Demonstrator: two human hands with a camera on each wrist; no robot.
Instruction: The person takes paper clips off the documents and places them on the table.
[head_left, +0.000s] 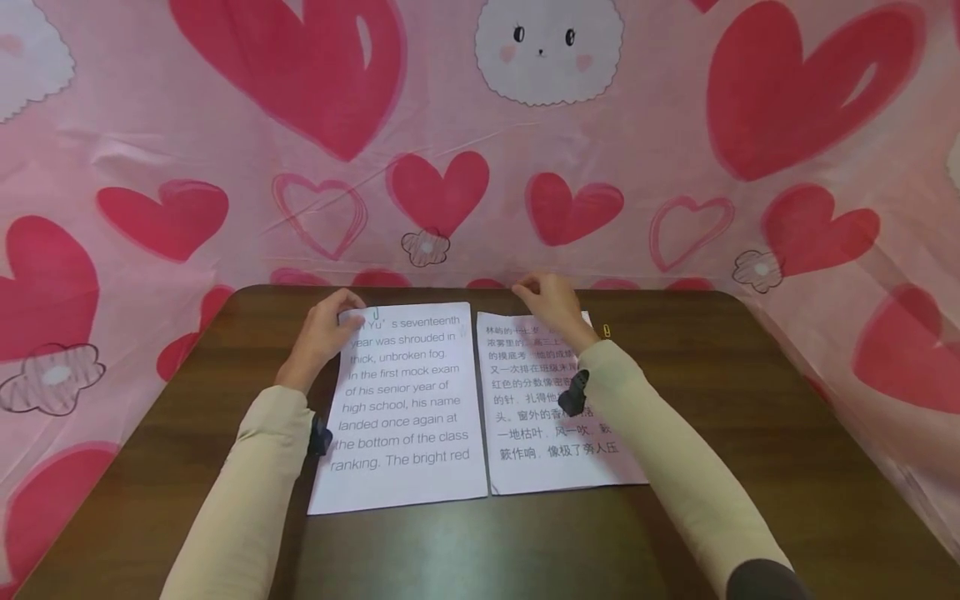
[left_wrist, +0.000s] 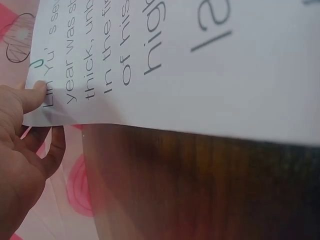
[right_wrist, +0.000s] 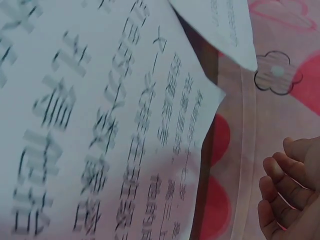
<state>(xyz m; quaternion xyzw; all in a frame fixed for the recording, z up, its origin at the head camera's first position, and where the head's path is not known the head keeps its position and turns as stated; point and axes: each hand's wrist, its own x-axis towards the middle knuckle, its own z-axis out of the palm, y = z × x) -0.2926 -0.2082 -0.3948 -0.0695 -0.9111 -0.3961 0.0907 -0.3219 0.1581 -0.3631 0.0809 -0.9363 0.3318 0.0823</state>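
Note:
My left hand (head_left: 318,337) pinches the upper left corner of a sheet printed in English (head_left: 401,400), thumb on top and fingers beneath. A green paper clip (left_wrist: 36,63) sits on that sheet's top edge, close to the thumb. My right hand (head_left: 553,307) hovers over the top edge of a sheet printed in Chinese (head_left: 536,467), its forearm covering part of the text. In the right wrist view, the right hand's fingers (right_wrist: 272,167) are loosely bent with nothing between them. A yellow paper clip (head_left: 607,331) lies just right of the Chinese sheet.
Both sheets are side by side on a dark wooden table (head_left: 750,450), a narrow gap between them. Behind the table's far edge hangs a pink cloth (head_left: 465,117) with red hearts. Each wrist wears a small black camera (head_left: 576,393).

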